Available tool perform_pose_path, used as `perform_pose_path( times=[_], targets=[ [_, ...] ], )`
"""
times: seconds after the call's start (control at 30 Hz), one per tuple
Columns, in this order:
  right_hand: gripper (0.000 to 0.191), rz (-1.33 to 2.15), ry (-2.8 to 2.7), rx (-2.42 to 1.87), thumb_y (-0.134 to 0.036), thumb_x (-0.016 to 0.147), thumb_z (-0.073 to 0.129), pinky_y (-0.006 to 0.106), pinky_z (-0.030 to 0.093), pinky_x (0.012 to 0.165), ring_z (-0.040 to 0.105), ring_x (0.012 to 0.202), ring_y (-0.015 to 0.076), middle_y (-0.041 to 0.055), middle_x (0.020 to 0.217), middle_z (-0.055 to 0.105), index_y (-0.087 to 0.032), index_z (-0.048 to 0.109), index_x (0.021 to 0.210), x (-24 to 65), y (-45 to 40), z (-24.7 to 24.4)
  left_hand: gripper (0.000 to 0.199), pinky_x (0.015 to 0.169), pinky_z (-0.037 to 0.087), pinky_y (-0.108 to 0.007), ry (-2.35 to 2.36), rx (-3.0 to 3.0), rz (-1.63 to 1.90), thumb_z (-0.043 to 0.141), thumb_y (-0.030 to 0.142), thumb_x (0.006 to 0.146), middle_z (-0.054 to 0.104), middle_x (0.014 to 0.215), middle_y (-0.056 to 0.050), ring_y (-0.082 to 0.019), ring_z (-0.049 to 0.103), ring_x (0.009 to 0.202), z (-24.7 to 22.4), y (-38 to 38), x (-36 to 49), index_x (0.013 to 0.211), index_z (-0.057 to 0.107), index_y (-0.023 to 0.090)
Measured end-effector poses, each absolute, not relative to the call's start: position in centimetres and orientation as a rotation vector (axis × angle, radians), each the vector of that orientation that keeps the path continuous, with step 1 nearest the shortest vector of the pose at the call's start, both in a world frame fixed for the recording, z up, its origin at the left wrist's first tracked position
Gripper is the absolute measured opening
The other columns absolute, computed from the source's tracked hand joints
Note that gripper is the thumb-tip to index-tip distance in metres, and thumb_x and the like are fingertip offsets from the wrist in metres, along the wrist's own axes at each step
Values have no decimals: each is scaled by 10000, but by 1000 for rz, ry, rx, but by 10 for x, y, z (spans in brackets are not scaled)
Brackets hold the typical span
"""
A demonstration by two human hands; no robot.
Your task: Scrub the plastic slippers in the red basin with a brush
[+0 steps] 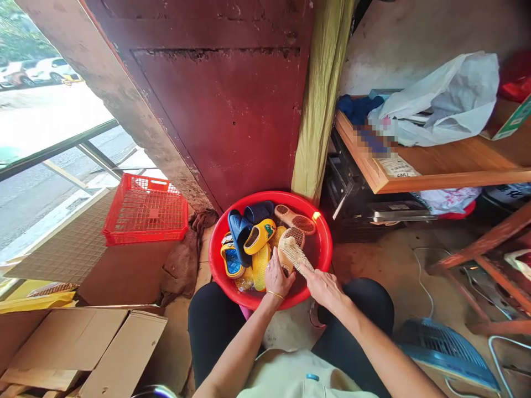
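A beige shoe is tilted up over the red basin, its brown-patterned sole facing up. My left hand grips it by the near end. My right hand is closed around the handle of a pale scrubbing brush, whose head lies against the sole. Beside them in the basin are a yellow clog with a green decoration, dark blue slippers, a yellow-and-blue clog and a yellow shoe. A pinkish-tan shoe lies sole up at the back. Dark water shows at the right.
The basin stands between my knees, before a dark red door. Leftward are a red plastic crate and cardboard boxes. A wooden shelf with a white plastic bag juts out at right, above a blue fan.
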State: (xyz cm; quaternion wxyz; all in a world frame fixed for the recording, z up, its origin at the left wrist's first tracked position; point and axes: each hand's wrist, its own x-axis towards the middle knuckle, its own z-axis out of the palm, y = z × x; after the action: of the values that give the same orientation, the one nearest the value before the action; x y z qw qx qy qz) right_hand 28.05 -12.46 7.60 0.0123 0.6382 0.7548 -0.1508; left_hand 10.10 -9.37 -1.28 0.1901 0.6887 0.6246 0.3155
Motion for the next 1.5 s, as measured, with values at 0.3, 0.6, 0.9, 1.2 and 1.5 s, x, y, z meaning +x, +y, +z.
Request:
perform_pose_path(
  times=[0.3,0.6,0.9,1.2,1.5],
  targets=[
    [592,-420,2341,2017,-189,969,396,375,516,823,718,944,293,171,1065,737,-298,396,1552,248,-81,80,1082,1081,413,-510,1837,1942,870,707,312,735,390,1564,-219,-383,497,1336,-9,-100,89,1608,94,132],
    [588,-388,2306,2185,-223,994,328,392,538,833,717,923,278,175,1016,750,-236,333,1581,270,-66,75,1056,1119,375,-506,1793,1990,964,710,302,724,412,1556,-199,-373,479,1354,-10,-99,89,1605,150,139],
    [588,-420,2434,1964,-204,963,430,335,530,788,718,852,251,165,1020,737,-286,413,1544,256,-96,63,1048,1096,393,-518,1861,1870,1027,692,347,751,432,1536,-206,-379,501,1326,-13,-96,85,1606,123,142],
    [534,-543,2492,2096,-229,1008,370,268,525,809,715,933,194,103,1098,758,-237,407,1541,265,-78,74,918,1050,462,-486,1629,1564,1204,715,377,735,565,1414,-193,-358,578,1261,-5,-92,78,1534,331,139],
    [568,-482,2379,2205,-220,982,413,339,541,838,739,939,264,147,1052,766,-253,409,1549,259,-87,72,840,1086,439,-537,1525,1371,1268,779,349,663,621,1364,-153,-388,557,1285,-6,-90,75,1439,506,180]
  ],
)
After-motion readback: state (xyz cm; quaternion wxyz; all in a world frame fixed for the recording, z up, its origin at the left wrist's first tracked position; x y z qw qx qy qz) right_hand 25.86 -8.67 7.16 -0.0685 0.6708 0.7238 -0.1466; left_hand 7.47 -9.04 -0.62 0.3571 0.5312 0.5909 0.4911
